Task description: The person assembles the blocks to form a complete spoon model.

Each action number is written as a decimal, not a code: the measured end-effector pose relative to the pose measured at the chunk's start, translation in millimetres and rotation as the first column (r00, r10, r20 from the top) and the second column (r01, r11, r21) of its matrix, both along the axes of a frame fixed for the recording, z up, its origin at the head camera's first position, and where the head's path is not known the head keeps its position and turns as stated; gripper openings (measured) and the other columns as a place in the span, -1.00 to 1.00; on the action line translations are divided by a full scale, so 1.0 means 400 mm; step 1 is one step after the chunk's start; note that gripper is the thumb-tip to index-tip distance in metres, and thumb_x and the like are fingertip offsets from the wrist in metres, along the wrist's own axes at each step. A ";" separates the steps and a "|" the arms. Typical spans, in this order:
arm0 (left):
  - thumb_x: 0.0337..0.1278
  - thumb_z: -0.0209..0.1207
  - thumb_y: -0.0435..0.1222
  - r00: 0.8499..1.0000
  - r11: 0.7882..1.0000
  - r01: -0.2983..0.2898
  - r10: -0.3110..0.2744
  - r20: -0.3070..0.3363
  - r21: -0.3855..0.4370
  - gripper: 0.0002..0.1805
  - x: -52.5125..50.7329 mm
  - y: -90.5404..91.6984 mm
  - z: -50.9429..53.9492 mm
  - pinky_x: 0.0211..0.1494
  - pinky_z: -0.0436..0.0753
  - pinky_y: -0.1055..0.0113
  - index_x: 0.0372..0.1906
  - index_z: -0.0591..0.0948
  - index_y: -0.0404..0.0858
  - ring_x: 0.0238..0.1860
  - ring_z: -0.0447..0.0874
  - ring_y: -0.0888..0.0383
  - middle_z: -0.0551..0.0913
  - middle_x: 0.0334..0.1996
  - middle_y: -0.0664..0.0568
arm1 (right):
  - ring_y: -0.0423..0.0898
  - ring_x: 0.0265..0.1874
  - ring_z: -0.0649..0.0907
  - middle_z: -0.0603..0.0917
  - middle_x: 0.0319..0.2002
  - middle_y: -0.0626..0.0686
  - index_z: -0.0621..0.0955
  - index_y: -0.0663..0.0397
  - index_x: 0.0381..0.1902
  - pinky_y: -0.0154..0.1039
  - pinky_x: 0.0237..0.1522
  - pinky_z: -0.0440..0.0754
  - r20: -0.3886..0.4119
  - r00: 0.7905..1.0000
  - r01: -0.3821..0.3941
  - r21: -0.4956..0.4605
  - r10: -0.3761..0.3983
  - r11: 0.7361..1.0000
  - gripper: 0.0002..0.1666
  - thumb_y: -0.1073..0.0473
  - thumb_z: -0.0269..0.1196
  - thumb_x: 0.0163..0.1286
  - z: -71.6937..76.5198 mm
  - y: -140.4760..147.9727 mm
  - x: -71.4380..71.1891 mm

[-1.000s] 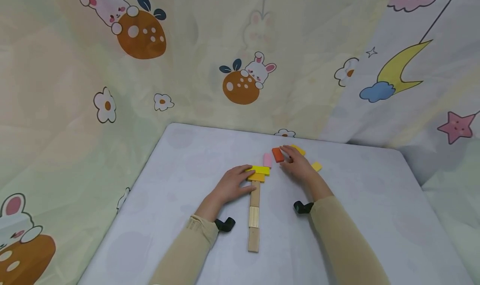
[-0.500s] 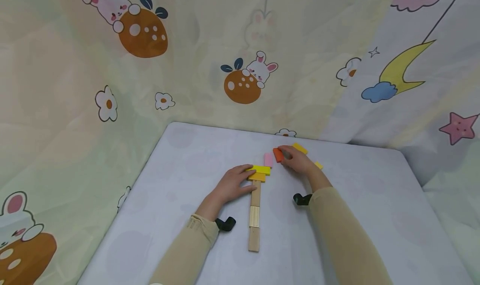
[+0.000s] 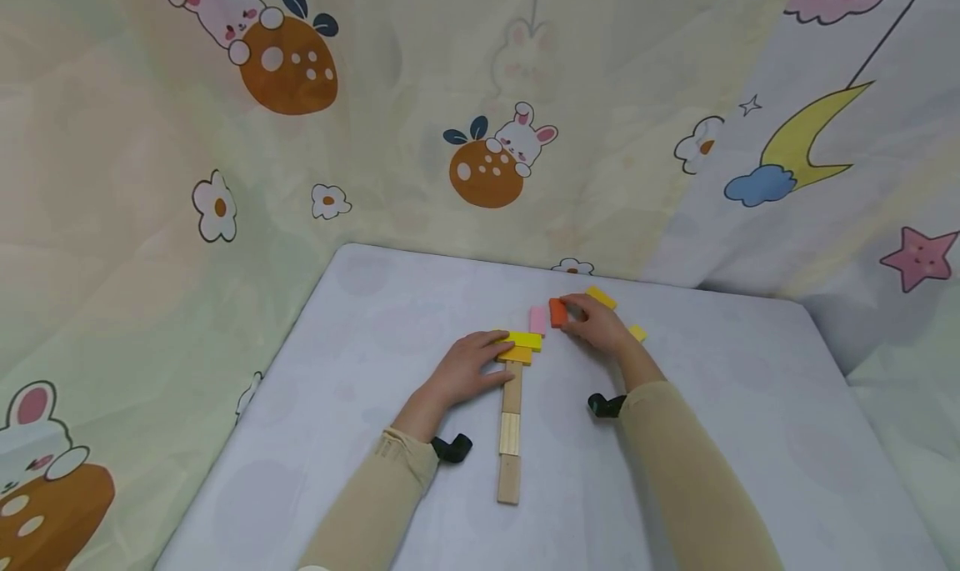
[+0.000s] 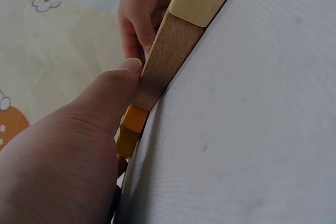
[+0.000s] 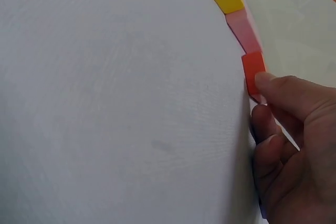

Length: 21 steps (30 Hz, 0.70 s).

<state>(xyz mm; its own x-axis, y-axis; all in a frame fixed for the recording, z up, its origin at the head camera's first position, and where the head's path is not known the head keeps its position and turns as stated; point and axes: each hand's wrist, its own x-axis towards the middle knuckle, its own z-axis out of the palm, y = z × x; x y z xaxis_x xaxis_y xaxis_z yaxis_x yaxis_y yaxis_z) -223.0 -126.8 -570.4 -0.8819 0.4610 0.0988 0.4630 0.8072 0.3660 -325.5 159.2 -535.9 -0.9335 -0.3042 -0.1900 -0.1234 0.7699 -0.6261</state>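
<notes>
1. Left of the left grip, a beige sleeve [image 3: 375, 496] lies over the white tabletop [image 3: 420, 304], with a black wrist device [image 3: 452, 448] just behind that hand.
2. The left hand [image 3: 463, 371] rests with its fingers loosely apart, fingertips on a bright yellow block [image 3: 527, 339], thumb against the upper wooden block [image 3: 512, 388].
3. Nearer the person than that thumb, a pale wooden block [image 3: 509, 434] and a lower wooden block [image 3: 508, 479] continue the line end to end.
4. Between the left thumb and fingertips, an orange-yellow block [image 3: 516, 355] lies crosswise at the line's far end, alongside the bright yellow one.
5. Between the two grips, a pink block [image 3: 537, 319] meets the bright yellow block near its right end.
6. Just right of the pink block, a red-orange block [image 3: 557, 313] sits in the right grip; whether the two blocks touch, I cannot tell.
7. The right hand [image 3: 596, 323] pinches the red-orange block between thumb and fingers.
8. Just beyond the right hand lies a yellow block [image 3: 602, 296]; right of it, a partly hidden yellow piece [image 3: 637, 333].
</notes>
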 end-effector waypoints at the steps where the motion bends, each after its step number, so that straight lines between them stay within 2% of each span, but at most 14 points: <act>1: 0.29 0.07 0.25 1.000 1.000 0.001 -0.001 -0.001 -0.002 -0.32 0.000 -0.001 -0.001 0.53 0.28 0.11 0.44 0.38 0.12 0.47 0.26 0.11 0.29 0.49 0.22 | 0.11 0.20 0.44 0.36 0.43 0.07 0.39 -0.18 0.42 0.12 0.32 0.45 -0.009 1.000 0.000 -0.001 0.000 1.000 -0.32 -0.01 0.29 0.39 0.000 0.000 0.002; 6: 0.29 0.07 0.24 1.000 1.000 0.005 -0.005 -0.008 0.001 -0.33 0.001 -0.003 -0.001 0.52 0.29 0.08 0.43 0.39 0.12 0.45 0.29 0.08 0.32 0.47 0.20 | 0.09 0.10 0.45 0.36 0.42 0.08 0.39 -0.12 0.43 0.06 0.24 0.50 -0.053 0.998 0.025 -0.009 -0.026 1.000 -0.28 -0.04 0.32 0.36 -0.002 -0.006 0.008; 9: 0.29 0.08 0.23 1.000 1.000 0.006 -0.006 -0.003 0.005 -0.33 0.003 -0.003 0.002 0.51 0.29 0.06 0.43 0.39 0.11 0.44 0.30 0.05 0.34 0.46 0.19 | 0.09 0.14 0.46 0.31 0.45 0.06 0.37 -0.17 0.45 0.07 0.27 0.52 -0.058 0.996 0.069 -0.024 -0.070 0.997 -0.26 -0.08 0.32 0.36 -0.001 -0.020 0.013; 11: 0.29 0.07 0.24 1.000 1.000 0.002 -0.002 0.003 -0.001 -0.33 0.003 -0.003 0.006 0.51 0.29 0.06 0.44 0.39 0.13 0.44 0.29 0.05 0.33 0.46 0.20 | 0.09 0.13 0.48 0.30 0.46 0.04 0.37 -0.23 0.45 0.05 0.22 0.58 -0.054 0.994 0.089 -0.047 -0.092 0.995 -0.25 -0.11 0.32 0.34 0.004 -0.036 0.018; 16: 0.29 0.05 0.27 1.000 1.000 -0.007 0.007 0.012 -0.008 -0.32 0.000 -0.002 0.003 0.52 0.29 0.06 0.44 0.37 0.16 0.45 0.28 0.06 0.32 0.47 0.22 | 0.03 0.01 0.52 0.33 0.44 -0.02 0.39 -0.27 0.44 -0.10 0.02 0.66 -0.074 0.996 0.039 -0.069 -0.044 0.997 -0.27 -0.12 0.31 0.35 0.034 -0.105 0.035; 21: 0.29 0.03 0.28 1.000 1.000 -0.005 0.005 0.010 -0.011 -0.32 -0.003 -0.003 -0.005 0.52 0.29 0.05 0.45 0.37 0.16 0.45 0.28 0.07 0.32 0.47 0.22 | 0.04 0.06 0.53 0.35 0.43 0.00 0.40 -0.21 0.43 -0.07 0.12 0.62 -0.067 0.998 -0.009 -0.066 0.004 0.998 -0.30 -0.08 0.30 0.37 0.044 -0.176 0.044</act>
